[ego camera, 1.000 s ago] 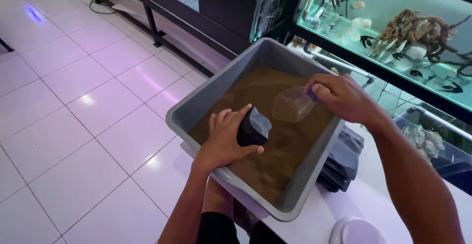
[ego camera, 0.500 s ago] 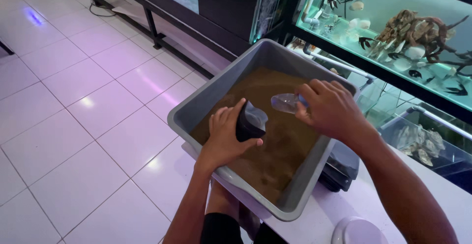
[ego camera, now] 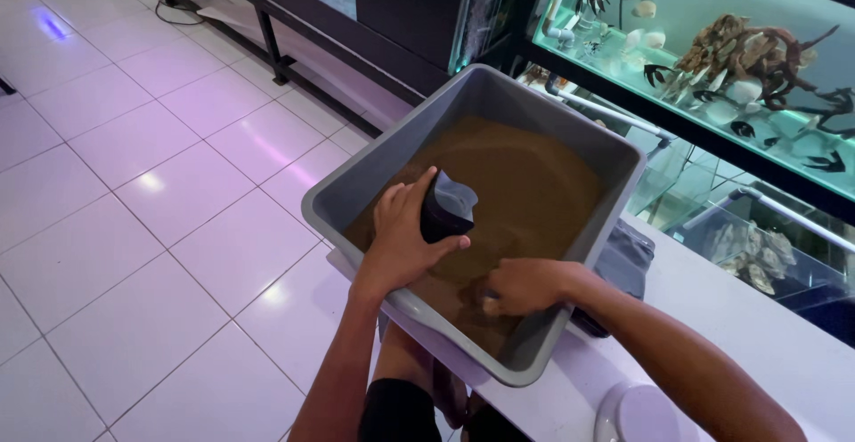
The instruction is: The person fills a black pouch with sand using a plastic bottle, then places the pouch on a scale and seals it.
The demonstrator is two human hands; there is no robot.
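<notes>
left hand grips dark container; right hand digs brown sand.

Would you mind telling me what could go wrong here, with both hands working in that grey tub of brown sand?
1. The grey tub seems to overhang the edge of the white counter; pressing down at its near end might tip it toward the tiled floor.
2. The right hand digs into the brown sand near the near wall, so sand could spill over the rim.
3. The left hand holds a dark container at a tilt; it might slip.
</notes>
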